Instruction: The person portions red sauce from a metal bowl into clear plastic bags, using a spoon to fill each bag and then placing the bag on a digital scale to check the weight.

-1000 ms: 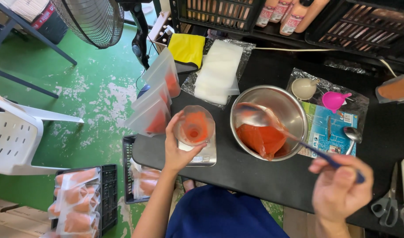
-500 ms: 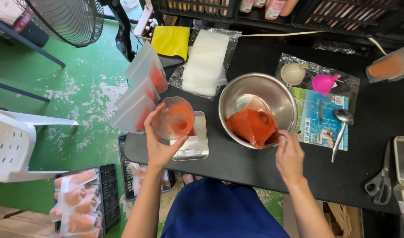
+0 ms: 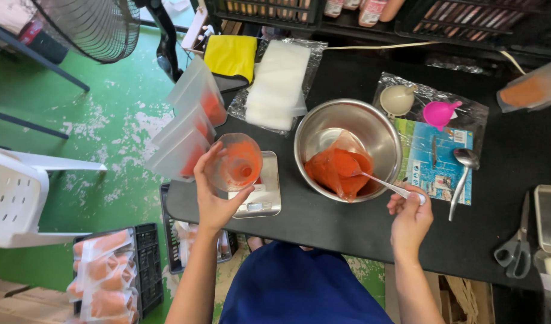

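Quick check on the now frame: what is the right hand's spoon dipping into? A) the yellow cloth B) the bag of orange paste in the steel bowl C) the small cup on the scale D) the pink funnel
B: the right hand holds a spoon whose tip sits in the bag of orange paste inside the steel bowl; the left hand holds the small cup apart, over the scale.

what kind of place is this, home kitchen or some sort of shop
Probably a small food-packing workspace, not a home kitchen: a scale on a black table, filled pouches lined up, and crates of packed bags on the painted floor.
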